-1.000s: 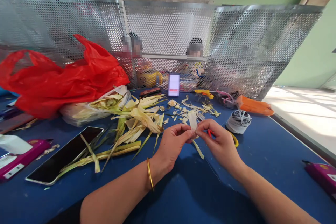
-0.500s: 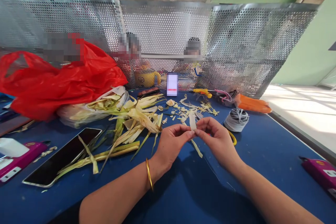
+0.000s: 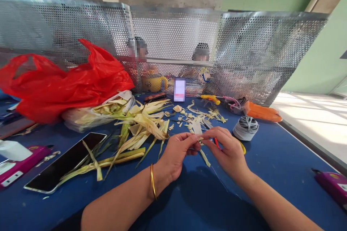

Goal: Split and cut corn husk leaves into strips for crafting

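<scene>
My left hand (image 3: 177, 151) and my right hand (image 3: 227, 149) meet above the blue table (image 3: 206, 202), both pinching one pale dried leaf strip (image 3: 200, 133). The strip stands up behind the fingertips and its tail hangs down below them. A gold bangle (image 3: 153, 186) circles my left wrist. A heap of green and yellow leaves (image 3: 135, 124) lies just left of my left hand. Red-handled scissors (image 3: 217, 143) with a yellow loop peek out behind my right hand.
A phone (image 3: 65, 160) lies face up at the left beside a pink case (image 3: 18, 162). A red plastic bag (image 3: 62, 79) fills the back left. A string spool (image 3: 246, 128), an orange tool (image 3: 261, 112), leaf scraps and a perforated metal screen (image 3: 173, 39) with people behind it stand farther back.
Both hands kept their pinch on the strip and shifted slightly lower in view; the fingers worked the strip a little. The camera tilted slightly.
</scene>
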Tool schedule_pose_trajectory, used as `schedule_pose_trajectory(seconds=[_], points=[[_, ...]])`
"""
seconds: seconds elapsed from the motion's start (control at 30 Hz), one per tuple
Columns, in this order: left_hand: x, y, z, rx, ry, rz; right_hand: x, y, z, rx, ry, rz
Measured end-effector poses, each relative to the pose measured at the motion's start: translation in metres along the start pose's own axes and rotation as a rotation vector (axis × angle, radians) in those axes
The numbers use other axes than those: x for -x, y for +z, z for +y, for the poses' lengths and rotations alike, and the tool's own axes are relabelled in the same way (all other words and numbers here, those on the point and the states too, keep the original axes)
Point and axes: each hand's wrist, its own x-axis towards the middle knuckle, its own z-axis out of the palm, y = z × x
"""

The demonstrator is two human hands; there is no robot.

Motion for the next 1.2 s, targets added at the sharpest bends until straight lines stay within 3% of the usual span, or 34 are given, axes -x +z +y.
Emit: schedule_pose_trajectory(seconds=[0.1, 0.23, 0.53, 0.67, 0.97, 1.2], points=[[0.001, 0.0, 0.0, -0.019, -0.021, -0.007, -0.001, -0.001, 0.001, 0.074, -0.07, -0.02], [0.001, 0.0, -0.002, 0.016, -0.02, 0.0, 0.0, 0.001, 0.001, 0.056, -0.049, -0.028], [0.0, 0.003, -0.002, -0.044, 0.151, 0.078, 0.002, 0.007, 0.001, -0.246, 0.28, -0.009], [0.001, 0.004, -0.002, -0.08, 0.162, 0.09, 0.001, 0.008, -0.001, -0.327, 0.35, 0.026], [0.001, 0.005, -0.004, -0.112, 0.177, 0.085, 0.001, 0.009, -0.003, -0.391, 0.354, 0.091], [-0.003, 0.002, -0.004, 0.074, 0.028, 0.062, 0.0, 0.005, -0.002, -0.308, 0.217, -0.018]])
